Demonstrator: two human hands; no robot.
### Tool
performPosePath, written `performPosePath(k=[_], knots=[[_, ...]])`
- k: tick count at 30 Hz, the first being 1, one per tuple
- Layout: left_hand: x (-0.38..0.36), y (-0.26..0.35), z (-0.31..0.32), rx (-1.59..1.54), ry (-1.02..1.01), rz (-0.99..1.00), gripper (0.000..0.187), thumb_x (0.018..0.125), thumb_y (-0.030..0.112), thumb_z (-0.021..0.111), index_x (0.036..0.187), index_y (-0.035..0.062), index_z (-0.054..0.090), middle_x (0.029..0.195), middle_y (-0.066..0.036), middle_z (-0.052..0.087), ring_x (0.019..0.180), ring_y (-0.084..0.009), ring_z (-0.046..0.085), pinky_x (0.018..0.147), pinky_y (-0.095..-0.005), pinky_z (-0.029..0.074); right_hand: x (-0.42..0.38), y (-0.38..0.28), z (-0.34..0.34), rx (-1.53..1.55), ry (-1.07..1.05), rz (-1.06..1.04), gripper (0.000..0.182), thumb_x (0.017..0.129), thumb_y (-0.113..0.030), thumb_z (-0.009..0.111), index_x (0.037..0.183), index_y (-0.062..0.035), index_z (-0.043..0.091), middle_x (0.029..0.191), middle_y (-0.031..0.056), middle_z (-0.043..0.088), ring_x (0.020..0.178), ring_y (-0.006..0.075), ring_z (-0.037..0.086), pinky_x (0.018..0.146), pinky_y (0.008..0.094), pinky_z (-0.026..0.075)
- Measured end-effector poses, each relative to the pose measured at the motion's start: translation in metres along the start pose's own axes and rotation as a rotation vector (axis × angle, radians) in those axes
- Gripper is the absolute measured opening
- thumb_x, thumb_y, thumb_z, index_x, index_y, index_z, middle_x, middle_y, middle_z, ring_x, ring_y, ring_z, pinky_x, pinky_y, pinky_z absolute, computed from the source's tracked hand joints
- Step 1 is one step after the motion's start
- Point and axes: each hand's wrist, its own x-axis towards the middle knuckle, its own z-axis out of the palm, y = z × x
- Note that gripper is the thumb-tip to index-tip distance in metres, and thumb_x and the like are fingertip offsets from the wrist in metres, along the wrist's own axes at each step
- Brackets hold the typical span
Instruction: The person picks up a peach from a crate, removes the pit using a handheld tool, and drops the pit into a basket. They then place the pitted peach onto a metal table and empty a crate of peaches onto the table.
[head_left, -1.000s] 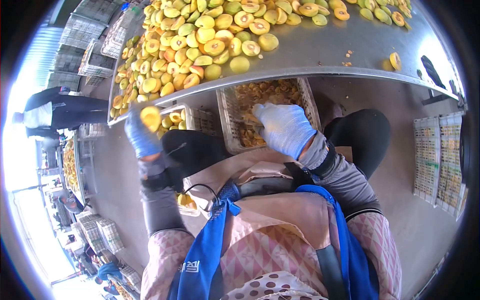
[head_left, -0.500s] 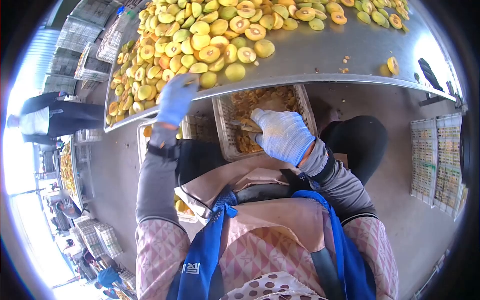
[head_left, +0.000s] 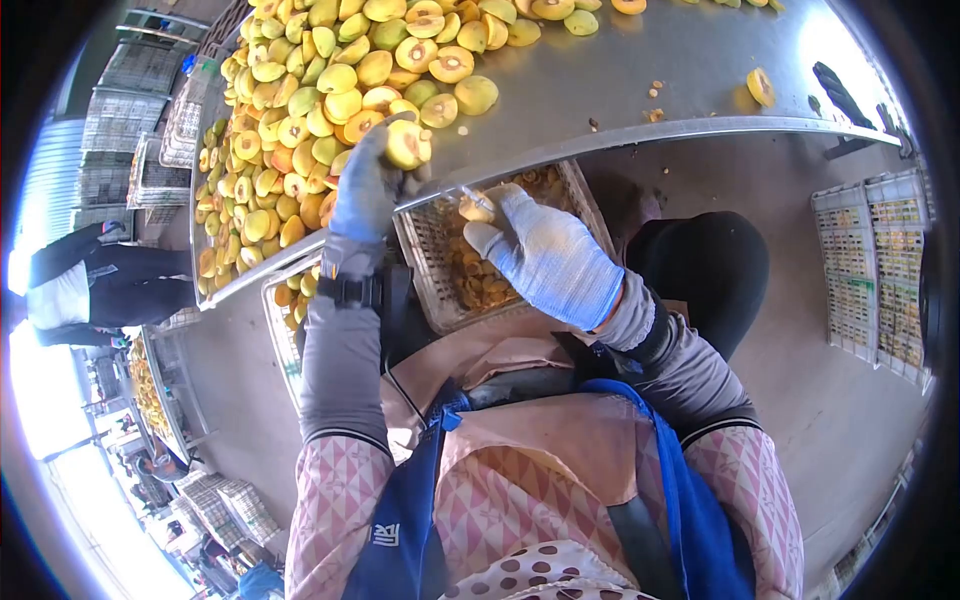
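Note:
In a blue-grey knit glove, my left hand (head_left: 368, 190) is closed on a yellow peach half (head_left: 407, 146) at the front edge of the metal table. My right hand (head_left: 560, 258), gloved the same way, is closed with thumb and fingers around a small pitting tool (head_left: 477, 206) with a metal end. The tool's handle is mostly hidden by the fingers. Under the right hand stands a plastic crate (head_left: 430, 285) holding pits and brown scraps. A large heap of peach halves (head_left: 300, 130) lies on the table beside my left hand.
The metal table (head_left: 560, 95) has a raised front rim. One peach half (head_left: 760, 87) lies alone at its right. Another crate (head_left: 285, 345) with peach halves is below left. Stacked crates (head_left: 870, 270) stand at right. A person (head_left: 110, 280) stands at far left.
My left hand has moved from the heap towards the right, now with a peach half raised in it. My right hand has turned, bringing the tool up towards the table rim.

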Motion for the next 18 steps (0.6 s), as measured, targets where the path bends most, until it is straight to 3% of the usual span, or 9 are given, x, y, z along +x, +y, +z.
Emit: performPosePath(k=[3, 6, 7, 10, 11, 15, 18], knots=[[-0.035, -0.002, 0.018, -0.048, -0.120, 0.147, 0.046, 0.099, 0.038, 0.044, 0.123, -0.0003, 0.053, 0.104, -0.018, 0.066, 0.075, -0.0201, 0.065, 0.058, -0.0317, 0.056, 0.003, -0.005, -0.001, 0.095, -0.081, 0.030, 0.040, 0.092, -0.031, 0.065, 0.109, 0.0037, 0.056, 0.080, 0.0249, 0.064, 0.078, 0.0427, 0.065, 0.063, 0.0441, 0.051], [-0.051, -0.012, 0.033, -0.322, -0.058, 0.084, 0.050, 0.099, 0.043, 0.045, 0.121, -0.0017, 0.053, 0.106, -0.020, 0.065, 0.079, -0.0246, 0.066, 0.061, -0.0342, 0.057, 0.002, -0.007, 0.003, 0.094, -0.102, 0.032, 0.041, 0.092, -0.030, 0.066, 0.114, 0.0028, 0.055, 0.081, 0.0246, 0.064, 0.078, 0.0435, 0.064, 0.063, 0.0446, 0.051], [-0.056, -0.014, 0.042, -0.317, 0.061, 0.083, 0.053, 0.099, 0.045, 0.045, 0.123, -0.0021, 0.052, 0.110, -0.021, 0.064, 0.090, -0.0290, 0.065, 0.073, -0.0378, 0.058, 0.002, -0.006, 0.006, 0.115, -0.078, 0.046, 0.041, 0.092, -0.030, 0.066, 0.114, 0.0021, 0.054, 0.081, 0.0245, 0.064, 0.078, 0.0434, 0.064, 0.063, 0.0444, 0.051], [-0.069, -0.016, 0.056, -0.347, 0.054, 0.154, 0.054, 0.099, 0.044, 0.046, 0.125, -0.0030, 0.051, 0.112, -0.021, 0.062, 0.101, -0.0308, 0.063, 0.087, -0.0414, 0.054, 0.005, -0.004, 0.012, 0.133, 0.017, 0.076, 0.038, 0.092, -0.031, 0.065, 0.112, -0.0005, 0.056, 0.080, 0.0224, 0.065, 0.076, 0.0410, 0.065, 0.062, 0.0440, 0.051], [-0.074, -0.015, 0.058, -0.221, 0.058, 0.201, 0.055, 0.099, 0.044, 0.045, 0.128, -0.0023, 0.049, 0.116, -0.020, 0.060, 0.107, -0.0295, 0.060, 0.093, -0.0418, 0.051, 0.006, -0.009, 0.010, 0.109, 0.065, 0.079, 0.035, 0.092, -0.031, 0.064, 0.109, -0.0018, 0.057, 0.078, 0.0204, 0.066, 0.073, 0.0388, 0.066, 0.062, 0.0441, 0.052], [-0.088, -0.016, 0.074, -0.062, -0.078, 0.287, 0.050, 0.099, 0.038, 0.043, 0.132, 0.0007, 0.049, 0.121, -0.015, 0.059, 0.110, -0.0265, 0.059, 0.091, -0.0374, 0.052, 0.014, -0.011, 0.001, -0.116, 0.133, -0.023, 0.034, 0.091, -0.034, 0.064, 0.106, -0.0039, 0.059, 0.077, 0.0177, 0.067, 0.072, 0.0355, 0.067, 0.063, 0.0440, 0.052], [-0.087, -0.019, 0.059, -0.176, -0.109, 0.169, 0.056, 0.094, 0.037, 0.051, 0.133, -0.0028, 0.045, 0.124, -0.016, 0.056, 0.116, -0.0242, 0.055, 0.101, -0.0344, 0.043, 0.014, 0.002, 0.000, -0.215, 0.056, -0.172, 0.037, 0.089, -0.036, 0.067, 0.106, -0.0044, 0.059, 0.080, 0.0176, 0.068, 0.074, 0.0355, 0.067, 0.064, 0.0441, 0.052]])
